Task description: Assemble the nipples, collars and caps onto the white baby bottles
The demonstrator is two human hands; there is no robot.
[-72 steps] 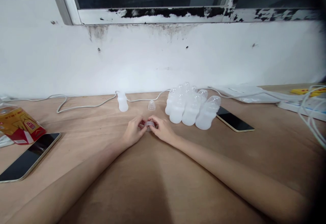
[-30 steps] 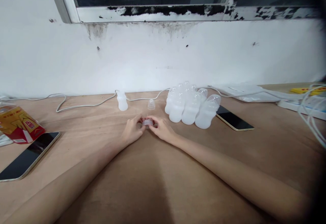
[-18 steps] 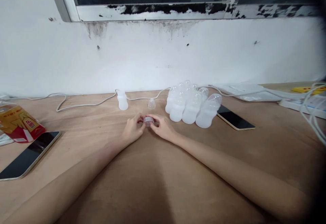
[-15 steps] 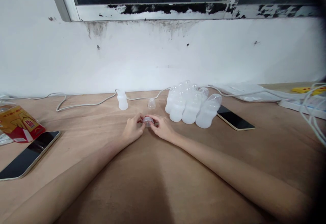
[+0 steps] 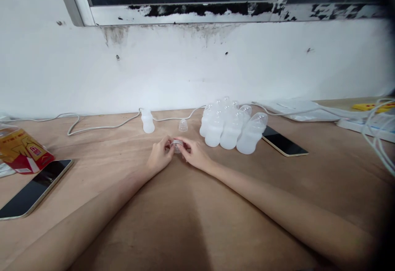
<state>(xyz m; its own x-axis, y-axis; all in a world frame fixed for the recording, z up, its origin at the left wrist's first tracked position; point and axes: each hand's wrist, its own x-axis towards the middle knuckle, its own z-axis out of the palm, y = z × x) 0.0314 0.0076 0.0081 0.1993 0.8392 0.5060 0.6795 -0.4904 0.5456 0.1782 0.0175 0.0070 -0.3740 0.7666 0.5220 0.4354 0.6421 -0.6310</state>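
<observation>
My left hand (image 5: 161,154) and my right hand (image 5: 195,153) meet at the middle of the table. Between their fingertips they pinch a small, translucent baby bottle collar (image 5: 177,142), one hand on each side. A clear part shows below its rim; the fingers cover much of the piece. Just beyond them a clear dome-shaped bottle cap (image 5: 183,125) stands on the table. To its left is an uncapped frosted white baby bottle (image 5: 148,122). Several frosted baby bottles with clear domed caps (image 5: 228,133) stand in a tight group to the right of my hands.
A phone (image 5: 285,142) lies behind the bottle group, another phone (image 5: 35,189) at the left. Beside that one is a red and yellow labelled container (image 5: 26,149). A white cable (image 5: 101,129) runs along the wall. A white plastic bag (image 5: 300,110) and tangled cords (image 5: 375,135) lie at right.
Both hands stay in place and keep hold of the collar. Its tilt and their fingers have shifted slightly, with the right thumb now across its near side. The bottles and cap have not moved.
</observation>
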